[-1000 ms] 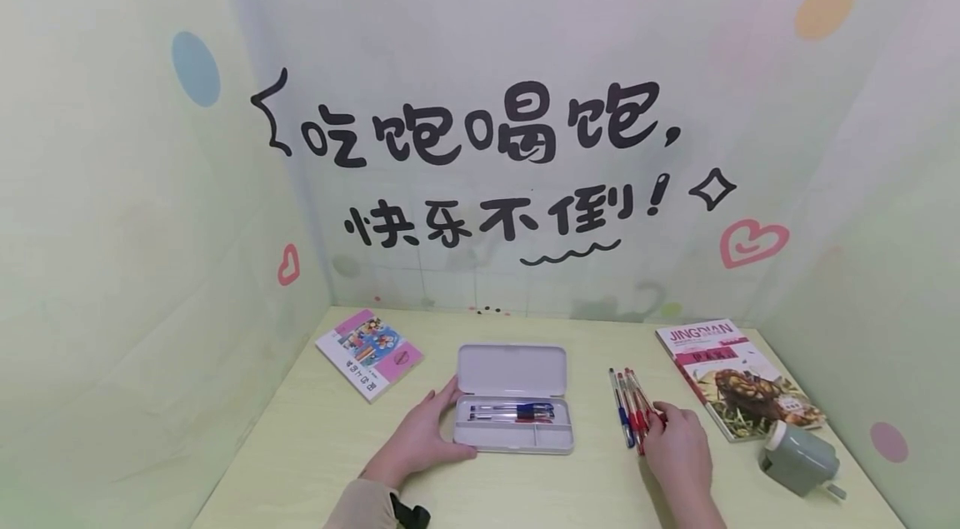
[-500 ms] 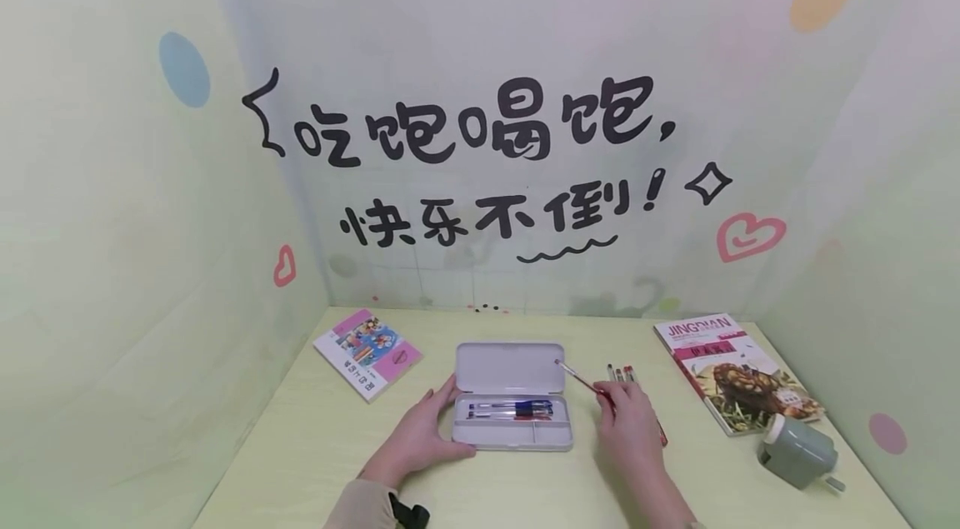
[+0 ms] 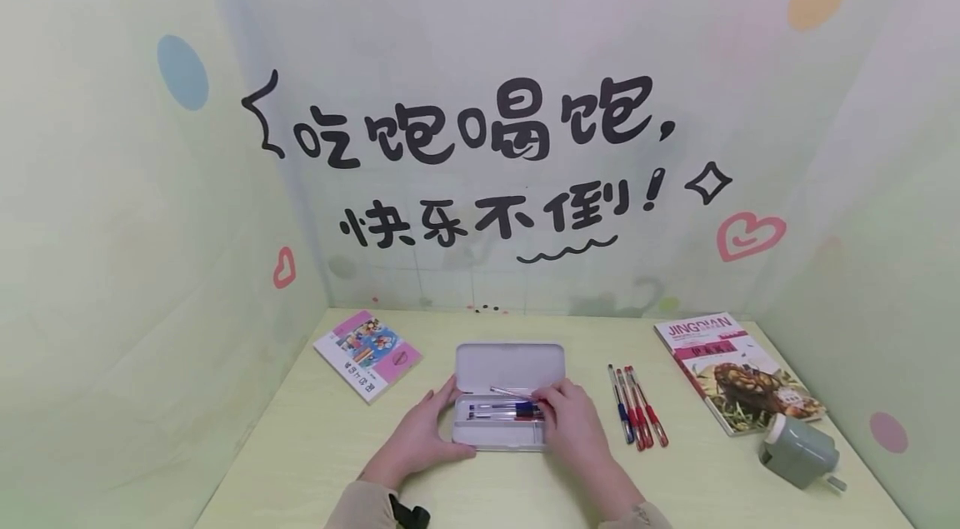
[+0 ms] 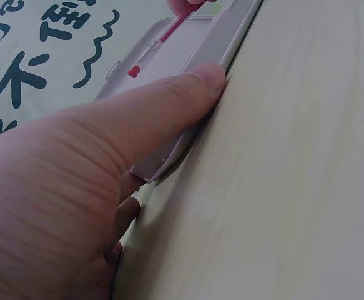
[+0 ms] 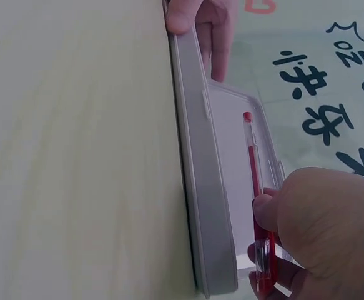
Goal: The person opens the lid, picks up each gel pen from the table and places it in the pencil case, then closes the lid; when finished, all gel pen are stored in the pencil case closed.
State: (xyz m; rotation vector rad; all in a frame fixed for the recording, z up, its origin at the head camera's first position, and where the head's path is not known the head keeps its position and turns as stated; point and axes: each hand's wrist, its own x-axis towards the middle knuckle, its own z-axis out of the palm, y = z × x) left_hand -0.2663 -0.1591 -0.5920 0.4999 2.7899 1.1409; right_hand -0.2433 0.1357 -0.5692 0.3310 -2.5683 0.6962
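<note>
Two hands at an open pencil case near the front edge of the desk.

The left hand point(image 3: 420, 436) rests against the left end of the grey pencil case point(image 3: 504, 366), thumb along its front wall and fingers straight, holding nothing. The right hand point(image 3: 573, 425) is over the right half of the tray, fingers curled and pinching a red pen point(image 5: 254, 181): a clear barrel with red ink inside and a red cap end. The pen sticks out leftward past the fingertips, over the case, its grip end hidden in the hand. Pens with blue and red parts lie in the tray. Three more pens point(image 3: 636, 406) lie just right of the case. Farther back, a pink booklet point(image 3: 367, 354) sits toward the left edge, and a cookbook point(image 3: 738, 372) and green sharpener point(image 3: 798, 451) toward the right edge.
</note>
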